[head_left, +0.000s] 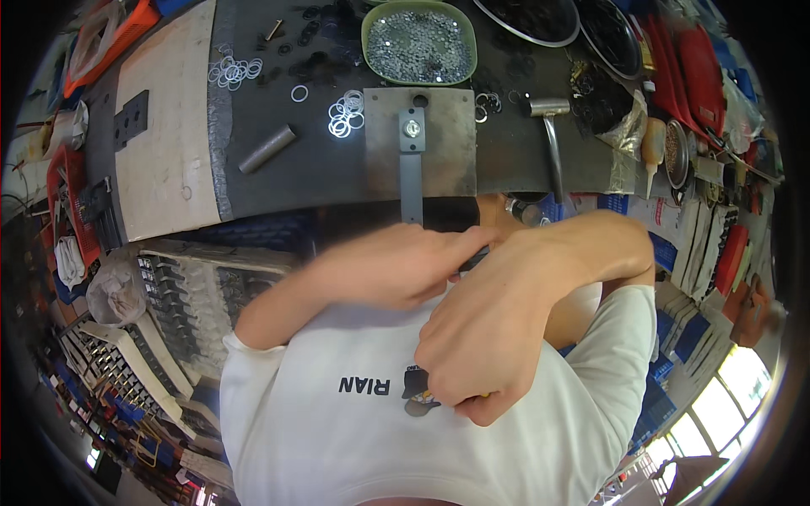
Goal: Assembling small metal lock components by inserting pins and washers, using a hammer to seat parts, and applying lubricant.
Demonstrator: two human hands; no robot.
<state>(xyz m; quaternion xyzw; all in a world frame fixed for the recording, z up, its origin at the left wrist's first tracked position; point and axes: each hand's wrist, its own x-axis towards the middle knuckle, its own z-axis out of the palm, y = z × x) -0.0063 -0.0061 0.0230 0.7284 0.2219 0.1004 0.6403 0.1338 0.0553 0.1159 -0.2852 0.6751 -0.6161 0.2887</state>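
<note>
Head view: the steel plate (384, 160) at the front edge of the dark bench top (325, 181) serves as landmark, with a flat grey bar (411, 187) bolted on it and running out past its front edge toward the person. Just in front of the plate, the left hand (396, 261) is somewhat blurred, most of its fingers bent under and one digit stretched toward the right wrist. Farther in front of the plate and to its right, the right hand (489, 337) is bent down at the wrist before the white T-shirt (321, 438), back outward and fingers curled narrow, with a small yellowish bit (485, 394) showing at them. Beside the left hand's fingertips, in front of the plate's right half, sits a dark piece (475, 257), mostly hidden; whether either hand grips it, I cannot tell. Just left of the plate lies a cluster of shiny flat rings (346, 114); farther left are a single ring (299, 94), a grey metal tube (267, 148) and another heap of rings (234, 72). Behind the plate stands a green tray (368, 46) full of small silvery pieces. Right of the plate lies a metal hammer (552, 143), its handle toward the person, and farther right a squeeze bottle (654, 142) points nozzle-first toward the person.
</note>
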